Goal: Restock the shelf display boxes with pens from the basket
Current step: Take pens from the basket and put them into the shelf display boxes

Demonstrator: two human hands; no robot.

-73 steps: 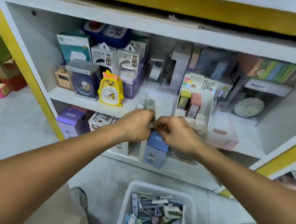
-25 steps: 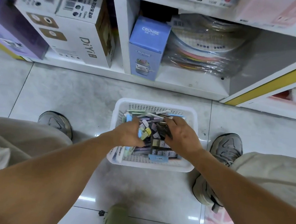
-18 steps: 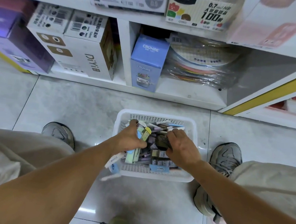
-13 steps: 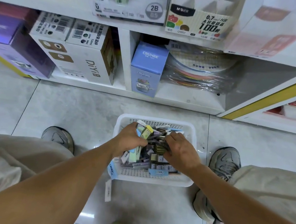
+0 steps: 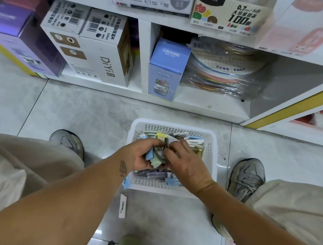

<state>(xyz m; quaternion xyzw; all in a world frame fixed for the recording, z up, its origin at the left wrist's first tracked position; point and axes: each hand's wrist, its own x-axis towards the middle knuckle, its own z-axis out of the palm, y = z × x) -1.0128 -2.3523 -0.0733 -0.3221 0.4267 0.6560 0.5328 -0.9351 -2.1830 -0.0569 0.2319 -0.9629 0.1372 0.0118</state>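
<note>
1. My left hand (image 5: 141, 156) is curled tight round a small bundle of packs (image 5: 154, 157) — blue, green, a dark one — held just above the basket (image 5: 166, 189).
2. My right hand (image 5: 184, 164) is right beside it, fingers half bent and pinching at the top of that same bundle, tidying it or adding one more; I can't tell which.
3. The basket sits on the floor between my shoes, straight in front of the shelf, and it's well filled: loose packs lie across it from front wall to back wall.
4. One pack (image 5: 123, 206) lies on the tiles just in front of the basket, on my side. That needs picking up.
5. The display boxes (image 5: 226, 11) are up on the shelf above and beyond the basket; only their fronts show, so how full they are I can't say.
6. My read: mid-job. A handful is gathered, none of it placed yet, and plenty left in the basket — several more trips, I'd judge.
</note>
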